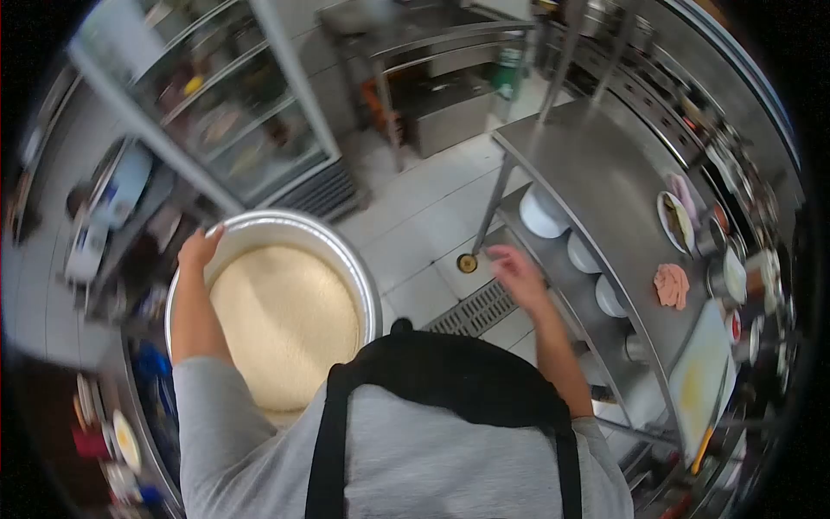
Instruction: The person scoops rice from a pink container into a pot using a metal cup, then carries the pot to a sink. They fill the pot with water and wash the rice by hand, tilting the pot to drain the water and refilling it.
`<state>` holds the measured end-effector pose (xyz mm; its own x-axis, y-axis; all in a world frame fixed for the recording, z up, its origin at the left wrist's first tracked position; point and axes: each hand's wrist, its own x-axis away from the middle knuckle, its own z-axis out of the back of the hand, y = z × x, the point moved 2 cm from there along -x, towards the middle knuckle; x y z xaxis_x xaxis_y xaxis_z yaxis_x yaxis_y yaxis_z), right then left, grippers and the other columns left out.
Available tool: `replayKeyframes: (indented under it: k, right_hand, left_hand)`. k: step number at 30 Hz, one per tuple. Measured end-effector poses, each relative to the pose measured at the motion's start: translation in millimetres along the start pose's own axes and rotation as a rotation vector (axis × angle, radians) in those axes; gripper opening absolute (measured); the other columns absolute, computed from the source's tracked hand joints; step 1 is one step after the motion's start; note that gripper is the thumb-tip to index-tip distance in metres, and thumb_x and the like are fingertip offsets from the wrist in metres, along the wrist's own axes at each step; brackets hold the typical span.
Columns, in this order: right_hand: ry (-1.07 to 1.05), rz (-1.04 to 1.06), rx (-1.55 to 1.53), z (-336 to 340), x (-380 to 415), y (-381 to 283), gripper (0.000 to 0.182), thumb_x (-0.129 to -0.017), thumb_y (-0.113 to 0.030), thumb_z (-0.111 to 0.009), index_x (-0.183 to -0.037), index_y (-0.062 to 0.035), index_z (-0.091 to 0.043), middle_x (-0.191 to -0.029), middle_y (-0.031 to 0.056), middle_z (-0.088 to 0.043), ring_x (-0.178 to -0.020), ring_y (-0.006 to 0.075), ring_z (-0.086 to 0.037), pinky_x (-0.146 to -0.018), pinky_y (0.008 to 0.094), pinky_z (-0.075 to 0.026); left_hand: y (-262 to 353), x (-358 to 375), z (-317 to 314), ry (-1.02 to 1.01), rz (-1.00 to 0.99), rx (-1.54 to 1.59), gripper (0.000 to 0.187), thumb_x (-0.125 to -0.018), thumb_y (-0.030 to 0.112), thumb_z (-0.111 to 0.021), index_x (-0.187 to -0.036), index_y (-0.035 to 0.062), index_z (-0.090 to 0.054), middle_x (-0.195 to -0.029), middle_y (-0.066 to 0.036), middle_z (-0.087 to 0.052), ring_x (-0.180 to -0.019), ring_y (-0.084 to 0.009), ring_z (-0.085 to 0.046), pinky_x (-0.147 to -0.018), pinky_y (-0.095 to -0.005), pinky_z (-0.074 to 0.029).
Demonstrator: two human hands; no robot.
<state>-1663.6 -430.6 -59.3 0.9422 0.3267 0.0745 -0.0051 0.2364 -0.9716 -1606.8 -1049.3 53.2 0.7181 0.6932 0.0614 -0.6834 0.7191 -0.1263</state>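
A large round metal pot point(370, 290) stands on my left, filled with a pale cream mass point(285, 333) that has a fairly smooth, level surface. I cannot make out whether the mass is dough, batter or grain. At the pot's far left rim, my left hand point(199, 249) is closed over the edge. My right hand point(519, 275) hangs in the air to the right, slightly blurred, its fingers apart and holding nothing. It is nearest to the steel work table point(596, 164), in front of the table's lower shelf. A black apron point(458, 376) covers my front.
Several white bowls point(543, 213) sit on the table's lower shelf. On top are a pink cloth point(671, 286), an oval plate point(674, 221) and a cutting board point(702, 376) with an orange-handled knife point(705, 450). A floor drain grate point(471, 310) and a glass-door fridge point(333, 186) lie ahead.
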Motion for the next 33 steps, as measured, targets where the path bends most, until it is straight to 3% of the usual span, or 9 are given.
replayKeyframes:
  k: [6,9,12,15,21,24,27,30,33]
  right_hand:
    - [-0.137,-0.046,0.024,-35.6,-88.3,-33.9,0.033,-0.081,-0.015,-0.058,-0.113,-0.0076,-0.052,-0.087,0.0040,-0.059,-0.080,0.0122,-0.055,-0.072,0.0265,-0.045]
    - [-0.172,-0.122,-0.178,-28.7,-142.0,-22.8,0.033,-0.083,-0.018,-0.058,-0.112,-0.0042,-0.052,-0.089,0.0048,-0.059,-0.082,0.0129,-0.056,-0.073,0.0267,-0.045]
    - [-0.293,-0.127,0.001,-19.3,-201.1,-22.9,0.033,-0.087,-0.023,-0.053,-0.112,-0.0028,-0.052,-0.087,0.0060,-0.059,-0.083,0.0132,-0.056,-0.074,0.0265,-0.045]
    - [-0.484,-0.098,-0.021,-12.4,-266.6,-3.5,0.035,-0.090,-0.029,-0.047,-0.115,-0.0038,-0.049,-0.091,0.0053,-0.058,-0.085,0.0124,-0.054,-0.076,0.0262,-0.043]
    - [-0.350,-0.134,-0.101,23.9,-380.8,-11.4,0.040,-0.092,-0.033,-0.044,-0.117,-0.0018,-0.046,-0.100,0.0030,-0.054,-0.088,0.0108,-0.049,-0.079,0.0264,-0.041]
    - [-0.230,0.002,-0.311,26.1,-442.4,0.0,0.040,-0.091,-0.032,-0.045,-0.118,-0.0013,-0.045,-0.101,0.0052,-0.055,-0.090,0.0120,-0.050,-0.081,0.0265,-0.041]
    - [-0.248,-0.054,-0.594,29.2,-507.4,-9.9,0.043,-0.090,-0.030,-0.048,-0.122,-0.0023,-0.041,-0.106,0.0073,-0.054,-0.095,0.0144,-0.050,-0.085,0.0271,-0.040]
    - [-0.146,0.093,-0.241,37.7,-570.4,-2.2,0.047,-0.088,-0.028,-0.052,-0.125,-0.0036,-0.036,-0.111,0.0082,-0.053,-0.095,0.0161,-0.052,-0.086,0.0281,-0.041]
    - [-0.119,0.031,-0.345,44.8,-621.1,-1.3,0.052,-0.086,-0.026,-0.055,-0.128,-0.0048,-0.033,-0.117,0.0097,-0.049,-0.100,0.0176,-0.050,-0.088,0.0306,-0.040]
  left_hand:
    - [181.6,-165.4,54.1,-0.019,-0.229,-0.025,0.087,-0.075,0.071,-0.034,-0.126,0.0013,-0.041,-0.124,-0.021,-0.045,-0.117,-0.0324,-0.042,-0.097,-0.0371,-0.033]
    - [282.0,-219.3,75.5,-0.009,-0.394,0.015,0.089,-0.074,0.071,-0.036,-0.126,-0.0011,-0.040,-0.123,-0.021,-0.046,-0.117,-0.0319,-0.043,-0.097,-0.0373,-0.033]
    - [368.8,-249.5,97.3,-0.029,-0.453,0.068,0.090,-0.073,0.072,-0.039,-0.127,-0.0003,-0.039,-0.124,-0.021,-0.046,-0.117,-0.0324,-0.043,-0.098,-0.0372,-0.033]
    - [435.7,-286.6,109.5,0.020,-0.500,0.141,0.092,-0.072,0.072,-0.040,-0.127,-0.0004,-0.038,-0.122,-0.021,-0.047,-0.116,-0.0335,-0.043,-0.098,-0.0373,-0.033]
    - [575.0,-385.9,144.4,0.064,-0.697,0.114,0.091,-0.072,0.072,-0.039,-0.126,-0.0013,-0.039,-0.122,-0.023,-0.046,-0.117,-0.0344,-0.042,-0.097,-0.0381,-0.033]
    - [628.4,-427.3,166.8,0.128,-0.770,0.139,0.093,-0.072,0.073,-0.038,-0.124,-0.0036,-0.041,-0.121,-0.026,-0.046,-0.116,-0.0358,-0.042,-0.097,-0.0381,-0.033]
    - [687.3,-476.8,192.1,0.209,-0.843,0.147,0.093,-0.072,0.074,-0.039,-0.123,-0.0045,-0.042,-0.119,-0.027,-0.047,-0.115,-0.0370,-0.043,-0.096,-0.0388,-0.034]
    - [738.0,-508.7,221.3,0.218,-0.903,0.107,0.093,-0.071,0.074,-0.038,-0.123,-0.0038,-0.043,-0.120,-0.026,-0.046,-0.115,-0.0362,-0.044,-0.096,-0.0389,-0.034]
    - [791.1,-554.6,229.6,0.187,-0.922,0.080,0.093,-0.070,0.074,-0.038,-0.123,-0.0023,-0.043,-0.122,-0.024,-0.046,-0.116,-0.0348,-0.043,-0.096,-0.0388,-0.034]
